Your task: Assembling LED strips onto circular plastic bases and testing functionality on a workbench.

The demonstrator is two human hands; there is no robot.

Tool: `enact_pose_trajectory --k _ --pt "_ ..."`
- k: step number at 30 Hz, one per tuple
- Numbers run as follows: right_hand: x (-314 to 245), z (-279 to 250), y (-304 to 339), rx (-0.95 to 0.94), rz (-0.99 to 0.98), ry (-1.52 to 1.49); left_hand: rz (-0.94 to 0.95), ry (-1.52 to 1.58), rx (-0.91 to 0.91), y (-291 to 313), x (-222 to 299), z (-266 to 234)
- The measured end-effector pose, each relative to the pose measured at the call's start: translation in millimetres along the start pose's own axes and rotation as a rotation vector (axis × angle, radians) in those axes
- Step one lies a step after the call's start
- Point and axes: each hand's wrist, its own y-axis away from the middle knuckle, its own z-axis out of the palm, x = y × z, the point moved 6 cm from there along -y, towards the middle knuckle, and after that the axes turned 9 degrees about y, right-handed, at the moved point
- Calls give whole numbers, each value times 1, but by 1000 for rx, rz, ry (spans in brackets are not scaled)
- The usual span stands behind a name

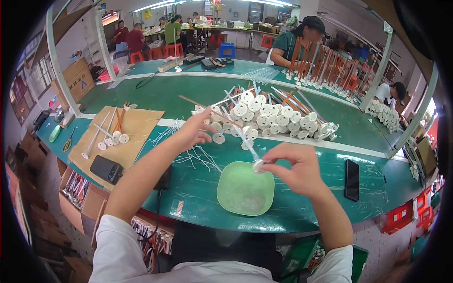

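My right hand [298, 169] is closed in a pinch on a round white disc [257, 166], which has a pale stick rising from it toward the upper left. To its left, my left hand [194, 129] has its index finger and thumb at a thin brown stick [228, 120]; the other fingers are loosely curled. The brown stick crosses in front of a heap of white discs [264, 113] on sticks. Beneath my right hand sits a light green square bowl [245, 188], with small clear pieces that I cannot make out at its bottom.
Thin white cords [196, 158] lie left of the bowl. Cardboard [141, 125] at the left carries disc-ended sticks and a black device [106, 169]. A black phone [351, 180] lies at the right. Across the bench, a person [309, 35] sits behind upright brown sticks [325, 63].
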Motion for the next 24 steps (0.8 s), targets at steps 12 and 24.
enact_pose_trajectory --k 12,24 --pt "36 30 -10 -203 -285 555 377 -633 458 -71 22 12" --pt "100 36 -39 -435 -132 856 323 -553 464 -80 25 9"
